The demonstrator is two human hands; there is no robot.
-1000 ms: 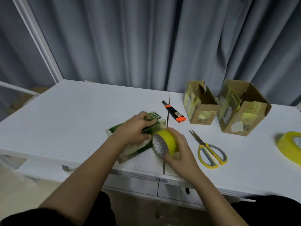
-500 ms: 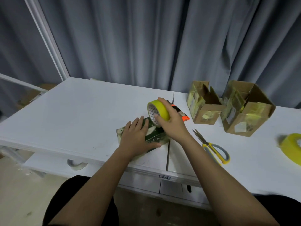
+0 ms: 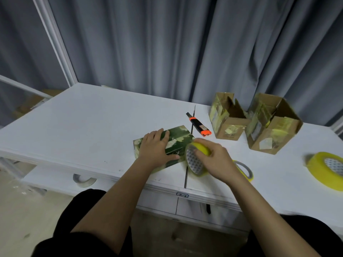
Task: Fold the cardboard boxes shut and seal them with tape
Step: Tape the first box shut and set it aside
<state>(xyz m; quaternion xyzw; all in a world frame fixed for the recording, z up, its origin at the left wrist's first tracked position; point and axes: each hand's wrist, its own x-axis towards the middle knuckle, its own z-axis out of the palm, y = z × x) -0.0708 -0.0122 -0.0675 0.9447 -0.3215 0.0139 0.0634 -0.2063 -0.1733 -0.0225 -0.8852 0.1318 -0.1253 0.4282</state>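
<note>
grey curtain (image 3: 185, 52) behind a white table (image 3: 83, 123) made of two tops with a seam between them. two open brown boxes stand at the far right of the table, both patched with yellowish tape: the larger box (image 3: 272, 125) right of the smaller box (image 3: 227, 117), just beside it. a green printed box (image 3: 178, 140) lies closed near the front edge, left of the seam. left hand (image 3: 154, 151) rests flat on the green box, fingers (image 3: 157, 134) straight and spread. right hand (image 3: 217, 160) grips a yellow tape roll (image 3: 194, 158), fingers curled over its rim; the roll stands on edge at the green box's right end, touching or nearly so. a second tape roll (image 3: 323, 169) lies at the far right. scissors (image 3: 243, 169), yellow-handled, show partly behind the right hand. an orange and black knife (image 3: 198, 125) lies beyond the green box, near the seam.
</note>
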